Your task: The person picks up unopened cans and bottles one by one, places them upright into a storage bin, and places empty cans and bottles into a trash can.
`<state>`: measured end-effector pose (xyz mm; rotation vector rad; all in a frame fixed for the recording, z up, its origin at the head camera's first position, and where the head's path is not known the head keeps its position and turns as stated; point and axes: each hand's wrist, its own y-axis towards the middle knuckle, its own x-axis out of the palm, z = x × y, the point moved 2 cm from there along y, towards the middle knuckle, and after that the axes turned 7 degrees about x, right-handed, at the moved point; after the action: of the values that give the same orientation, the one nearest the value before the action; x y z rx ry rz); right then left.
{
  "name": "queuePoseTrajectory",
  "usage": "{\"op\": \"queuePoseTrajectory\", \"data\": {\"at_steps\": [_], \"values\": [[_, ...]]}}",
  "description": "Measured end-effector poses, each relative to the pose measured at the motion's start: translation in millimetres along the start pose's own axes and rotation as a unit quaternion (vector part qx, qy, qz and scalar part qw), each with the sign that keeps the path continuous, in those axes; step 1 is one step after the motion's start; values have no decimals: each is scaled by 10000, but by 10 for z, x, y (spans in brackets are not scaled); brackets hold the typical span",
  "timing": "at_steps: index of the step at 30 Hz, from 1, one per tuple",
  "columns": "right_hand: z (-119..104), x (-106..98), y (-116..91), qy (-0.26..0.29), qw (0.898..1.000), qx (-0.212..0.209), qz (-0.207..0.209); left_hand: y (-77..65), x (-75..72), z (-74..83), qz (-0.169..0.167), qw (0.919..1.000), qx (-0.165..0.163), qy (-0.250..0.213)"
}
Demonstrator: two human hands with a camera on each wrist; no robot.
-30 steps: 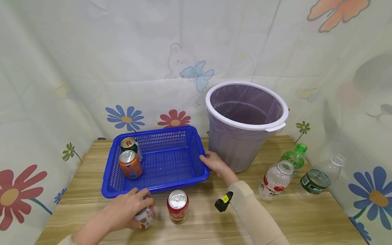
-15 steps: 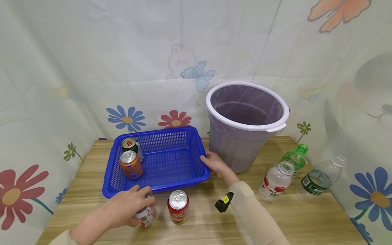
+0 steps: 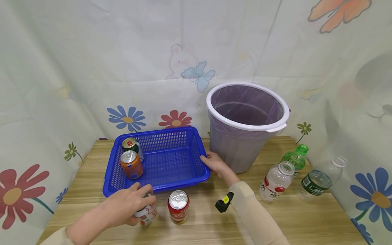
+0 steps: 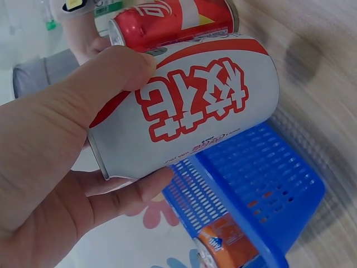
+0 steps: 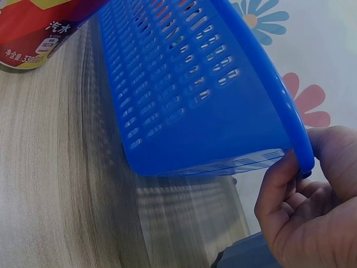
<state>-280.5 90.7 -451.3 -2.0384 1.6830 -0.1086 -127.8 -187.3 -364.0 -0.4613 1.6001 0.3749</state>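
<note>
My left hand (image 3: 130, 205) grips a white can with red lettering (image 4: 206, 97) near the front of the blue basket (image 3: 166, 187). Its thumb and fingers wrap the can's upper part. Whether the can's base touches the table cannot be told. My right hand (image 3: 215, 164) pinches the basket's right rim between thumb and fingers, as the right wrist view shows. Inside the basket, at its left end, stand an orange can (image 3: 131, 165) and a green-and-silver can (image 3: 130, 144). A red can (image 3: 178, 207) stands upright on the table, just right of the white can.
A grey bin (image 3: 235, 149) with a white rim and a clear liner stands behind my right hand. To its right are a green bottle (image 3: 295, 156), a clear bottle with a red-and-white label (image 3: 275, 182) and a clear bottle with a green label (image 3: 318, 178). Printed cloth hangs around the wooden table (image 3: 208, 226).
My left hand and the white can have shifted very slightly up and to the right in the head view. My right hand keeps its hold on the basket rim.
</note>
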Motion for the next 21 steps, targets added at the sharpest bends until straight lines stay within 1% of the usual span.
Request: {"op": "queuePoseTrajectory", "data": {"at_steps": [6,13,16,21], "values": [[9,2,17,62,10000,-26,-20,-19,-112,10,131,9995,165,236],[10,1,9,0,10000,20,-3,-29,-262,3,303,9987,211,342],[10,-2,3,-7,10000,28,6,-23,-333,-10,298,9986,227,384],[13,-2,2,2,10000,26,5,-1,-447,-37,160,9989,170,415]]}}
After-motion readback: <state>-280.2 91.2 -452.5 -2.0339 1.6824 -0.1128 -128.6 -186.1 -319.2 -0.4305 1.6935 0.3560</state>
